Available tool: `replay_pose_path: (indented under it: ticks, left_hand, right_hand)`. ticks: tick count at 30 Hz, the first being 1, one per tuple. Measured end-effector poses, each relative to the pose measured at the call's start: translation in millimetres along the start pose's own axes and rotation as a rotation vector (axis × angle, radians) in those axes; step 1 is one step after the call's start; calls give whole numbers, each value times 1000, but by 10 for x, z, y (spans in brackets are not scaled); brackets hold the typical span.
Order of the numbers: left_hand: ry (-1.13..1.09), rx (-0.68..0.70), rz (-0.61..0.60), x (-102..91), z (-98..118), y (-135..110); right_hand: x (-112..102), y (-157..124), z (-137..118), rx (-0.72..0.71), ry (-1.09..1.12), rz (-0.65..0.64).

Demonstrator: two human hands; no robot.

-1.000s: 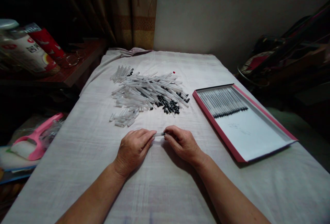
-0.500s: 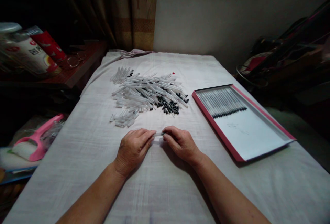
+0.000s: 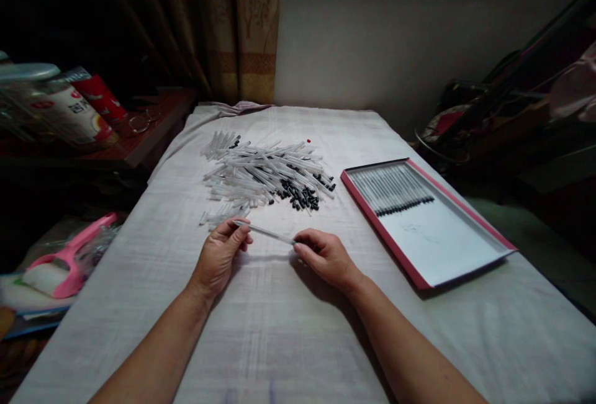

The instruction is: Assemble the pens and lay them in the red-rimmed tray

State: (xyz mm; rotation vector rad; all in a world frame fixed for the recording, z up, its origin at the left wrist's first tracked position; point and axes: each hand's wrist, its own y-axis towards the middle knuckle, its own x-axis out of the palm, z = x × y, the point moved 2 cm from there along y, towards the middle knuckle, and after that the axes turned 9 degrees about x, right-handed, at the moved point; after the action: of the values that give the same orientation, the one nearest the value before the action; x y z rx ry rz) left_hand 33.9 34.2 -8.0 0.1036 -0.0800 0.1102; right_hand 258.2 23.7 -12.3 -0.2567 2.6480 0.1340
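A slim clear pen (image 3: pixel 265 232) is held between my two hands above the cloth, tilted slightly down to the right. My left hand (image 3: pixel 218 254) has its thumb and fingers closed at the pen's left end. At the dark right end, my right hand (image 3: pixel 329 258) pinches with thumb and index finger, which partly cover that end. Just beyond my hands lies a heap of clear pen barrels (image 3: pixel 261 165), with small black pen parts (image 3: pixel 298 194) piled at its right side. Shorter clear caps (image 3: pixel 223 213) lie nearest my left hand.
Right of my hands stands a shallow pink-edged box (image 3: pixel 382 230) with a row of pens (image 3: pixel 391 188) inside. A tiny red piece (image 3: pixel 308 141) sits behind the heap. To the left are a jar (image 3: pixel 69 109) on a wooden stand and a pink-handled object (image 3: pixel 69 261).
My left hand has moved left and turned, showing more of the pen's length. My right hand stays at the dark end. The head view has tilted up slightly.
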Motion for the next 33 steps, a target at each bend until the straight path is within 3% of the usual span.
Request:
replay_pose_path:
  ticks: [5, 9, 13, 18, 22, 28, 33]
  left_hand:
    - [-59, -34, -40, 116, 14, -71]
    - [-90, -1, 51, 89, 23, -58]
    - [-94, 24, 165, 3, 11, 10]
    - [-86, 52, 145, -13, -21, 24]
    - [-110, 97, 209, -72, -32, 56]
    - [-139, 129, 286, -170, -28, 134]
    - [-55, 122, 231, -145, -50, 130]
  right_hand:
    - [165, -19, -148, -91, -172, -54]
    - [237, 64, -188, -130, -270, -138]
    - [280, 329, -231, -100, -429, -118]
    - [437, 775, -387, -41, -685, -84]
    - [579, 990, -463, -31, -806, -97]
    - [643, 964, -426, -97, -820, -105]
    - [631, 932, -483, -131, -845, -145]
